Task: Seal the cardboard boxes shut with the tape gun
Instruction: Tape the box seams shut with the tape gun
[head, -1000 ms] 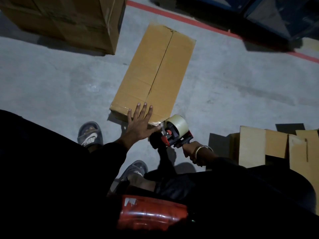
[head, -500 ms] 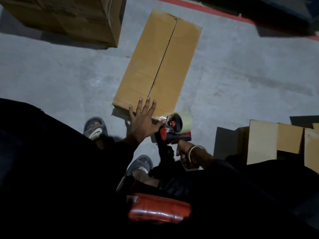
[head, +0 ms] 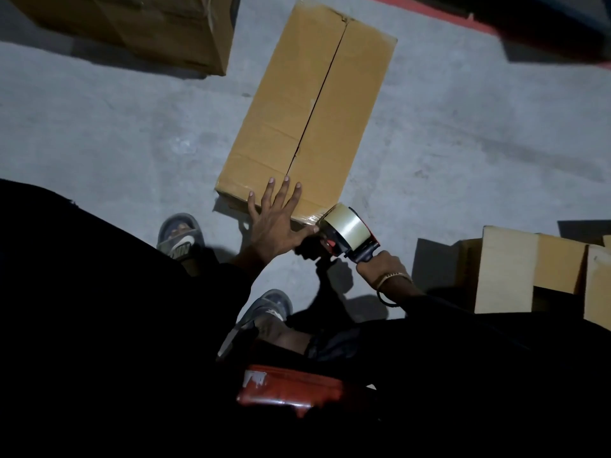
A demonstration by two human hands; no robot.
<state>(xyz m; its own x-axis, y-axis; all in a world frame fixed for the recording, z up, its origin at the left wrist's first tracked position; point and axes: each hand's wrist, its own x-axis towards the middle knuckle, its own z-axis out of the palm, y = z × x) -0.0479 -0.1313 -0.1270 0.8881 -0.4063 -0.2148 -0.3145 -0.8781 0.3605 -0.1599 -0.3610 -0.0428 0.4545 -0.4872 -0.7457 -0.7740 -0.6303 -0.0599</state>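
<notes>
A long brown cardboard box (head: 307, 107) lies on the concrete floor, its two top flaps meeting in a dark centre seam with no tape visible along it. My left hand (head: 274, 223) presses flat on the box's near end, fingers spread, thumb reaching toward the tape gun. The red and black tape gun (head: 344, 233), carrying a roll of clear tape, sits at the box's near right corner. My right hand (head: 380, 266) grips its handle. A short strip of tape seems to run from the roll to the box's near edge.
A large cardboard box (head: 158, 24) stands at the back left. Open boxes with raised flaps (head: 529, 269) sit at the right. A red line (head: 413, 4) crosses the floor behind. My sandalled feet (head: 180, 239) stand near the box; a red object (head: 287, 388) is at my waist.
The tape gun has turned so its roll faces up and has shifted slightly right at the box's near corner. My left hand has stayed flat on the near end.
</notes>
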